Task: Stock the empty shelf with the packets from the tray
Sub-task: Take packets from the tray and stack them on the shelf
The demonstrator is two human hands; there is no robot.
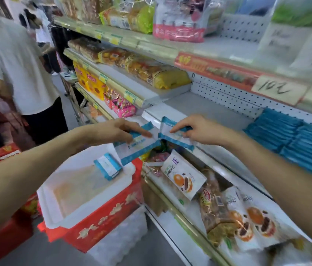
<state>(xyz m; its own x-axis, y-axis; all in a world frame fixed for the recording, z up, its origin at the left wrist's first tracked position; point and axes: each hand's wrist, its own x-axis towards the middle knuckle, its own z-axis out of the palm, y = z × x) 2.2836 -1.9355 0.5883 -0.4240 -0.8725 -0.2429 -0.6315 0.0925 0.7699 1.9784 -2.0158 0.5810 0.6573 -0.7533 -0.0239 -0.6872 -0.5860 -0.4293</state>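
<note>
Task was judged well advanced, not finished. A block of stocked packets [289, 139] was seen stacked on the shelf [199, 110] at middle right of the frame. The stretch of shelf left of the block, at frame centre, was bare and left to be filled.

The tray [49, 208], lower left of centre on a red box [103, 221], was nearly emptied. Only one spare packet [108, 166] was seen in it, by the far rim.

Two packets were in transit between tray and shelf. The left grip [120, 129] was closed on the left packet [136, 150], fingers laid over its top. That packet hung below and ahead of the grip, above the tray's far corner. The right grip [195, 131] was pinched on the right packet [174, 139], which was held out to the left of the grip at the shelf's front edge, not yet set down. The two packets were touching or just beside each other; blur prevented a firmer call.

Remaining, as judged: both held packets to be placed, the spare one fetched.
</note>
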